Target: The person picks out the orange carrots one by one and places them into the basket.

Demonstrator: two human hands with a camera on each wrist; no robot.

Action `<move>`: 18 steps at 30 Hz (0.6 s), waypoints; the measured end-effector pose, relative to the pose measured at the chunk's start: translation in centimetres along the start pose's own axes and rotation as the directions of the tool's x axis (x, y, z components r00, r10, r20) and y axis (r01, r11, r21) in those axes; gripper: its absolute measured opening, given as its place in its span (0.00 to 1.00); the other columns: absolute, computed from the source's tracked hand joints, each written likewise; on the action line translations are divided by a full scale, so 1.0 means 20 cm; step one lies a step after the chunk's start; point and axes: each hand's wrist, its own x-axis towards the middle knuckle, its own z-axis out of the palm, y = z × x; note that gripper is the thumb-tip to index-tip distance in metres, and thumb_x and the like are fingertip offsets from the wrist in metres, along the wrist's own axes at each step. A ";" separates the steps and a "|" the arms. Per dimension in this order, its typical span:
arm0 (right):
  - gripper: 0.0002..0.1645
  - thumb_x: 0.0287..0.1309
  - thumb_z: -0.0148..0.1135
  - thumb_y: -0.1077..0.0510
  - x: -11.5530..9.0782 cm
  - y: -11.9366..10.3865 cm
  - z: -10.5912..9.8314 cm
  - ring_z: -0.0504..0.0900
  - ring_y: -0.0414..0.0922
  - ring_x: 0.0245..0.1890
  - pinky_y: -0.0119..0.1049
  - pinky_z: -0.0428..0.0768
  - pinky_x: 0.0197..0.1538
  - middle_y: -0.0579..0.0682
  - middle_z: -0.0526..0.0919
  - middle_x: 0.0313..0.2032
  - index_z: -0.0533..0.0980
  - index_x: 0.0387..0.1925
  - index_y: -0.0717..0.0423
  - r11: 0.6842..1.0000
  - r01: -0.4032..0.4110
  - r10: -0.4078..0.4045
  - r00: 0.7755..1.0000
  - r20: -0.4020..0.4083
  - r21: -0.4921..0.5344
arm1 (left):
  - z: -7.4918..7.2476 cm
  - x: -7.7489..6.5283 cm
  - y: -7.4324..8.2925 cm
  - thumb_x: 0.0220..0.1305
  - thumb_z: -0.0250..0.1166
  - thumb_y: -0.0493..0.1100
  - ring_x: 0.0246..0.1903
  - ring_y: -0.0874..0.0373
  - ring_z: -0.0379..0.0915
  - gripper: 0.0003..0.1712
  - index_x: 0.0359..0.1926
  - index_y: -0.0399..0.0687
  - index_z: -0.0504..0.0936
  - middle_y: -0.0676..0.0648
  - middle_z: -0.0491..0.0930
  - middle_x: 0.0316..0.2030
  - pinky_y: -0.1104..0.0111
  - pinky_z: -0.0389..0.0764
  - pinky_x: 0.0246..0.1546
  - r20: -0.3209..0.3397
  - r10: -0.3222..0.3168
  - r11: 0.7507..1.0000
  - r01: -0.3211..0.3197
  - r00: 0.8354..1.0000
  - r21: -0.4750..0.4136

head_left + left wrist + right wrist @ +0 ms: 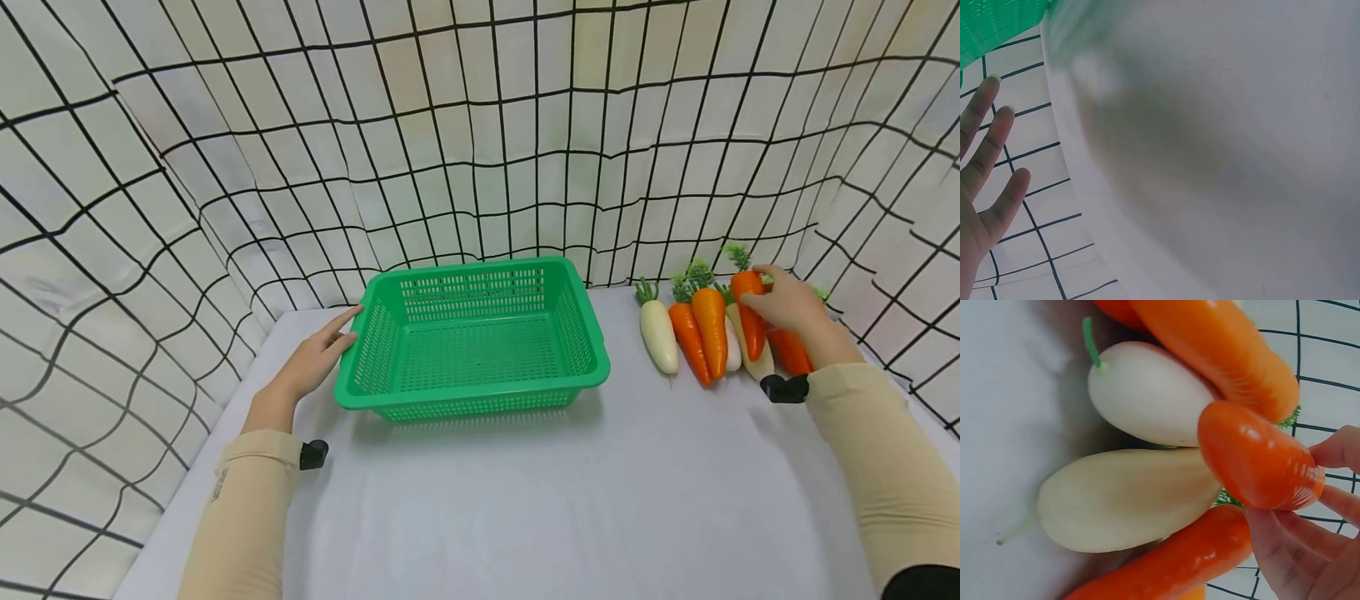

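Note:
My right hand [793, 307] pinches an orange carrot [751, 310] near its leafy top, at the right side of the table. In the right wrist view the thumb and fingers are around the thick end of that carrot [1254, 456], which is above a pale radish [1122, 500]. A green plastic basket [472, 396] stands at the middle of the table. At its left rim is my left hand [315, 360], fingers extended and spread. In the left wrist view the straight fingers [988, 147] show close to the basket [997, 25]; whether they touch it cannot be told.
Beside the held carrot lie a white radish [659, 335], another carrot [709, 329] and several more carrots and radishes in a bunch. Black netting [480, 154] over white sheets stands behind and on both sides of the white table [487, 508].

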 end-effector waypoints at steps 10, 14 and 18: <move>0.45 0.76 0.50 0.49 0.01 -0.07 -0.03 0.80 0.69 0.47 0.48 0.86 0.41 0.83 0.57 0.67 0.42 0.79 0.68 0.989 0.055 -0.052 0.998 -0.027 0.137 | 0.00 0.00 -0.01 0.83 0.40 0.61 0.70 0.26 0.56 0.35 0.83 0.61 0.46 0.27 0.63 0.71 0.30 0.58 0.63 -0.005 -0.001 1.000 0.001 1.000 0.010; 0.46 0.78 0.47 0.45 0.01 -0.11 -0.04 0.78 0.64 0.48 0.44 0.86 0.43 0.82 0.54 0.70 0.40 0.81 0.63 0.971 0.059 -0.057 0.998 -0.015 0.233 | 0.01 0.00 -0.02 0.83 0.40 0.61 0.70 0.25 0.56 0.35 0.83 0.62 0.46 0.27 0.63 0.71 0.30 0.58 0.63 -0.002 0.001 1.000 -0.001 1.000 0.009; 0.46 0.79 0.44 0.43 0.00 -0.16 -0.05 0.71 0.67 0.58 0.43 0.85 0.46 0.80 0.50 0.73 0.37 0.82 0.59 0.946 0.054 -0.062 0.998 0.016 0.320 | 0.01 0.00 -0.02 0.83 0.40 0.61 0.70 0.26 0.56 0.35 0.83 0.62 0.46 0.27 0.63 0.71 0.30 0.57 0.63 -0.004 0.003 1.000 -0.003 1.000 0.011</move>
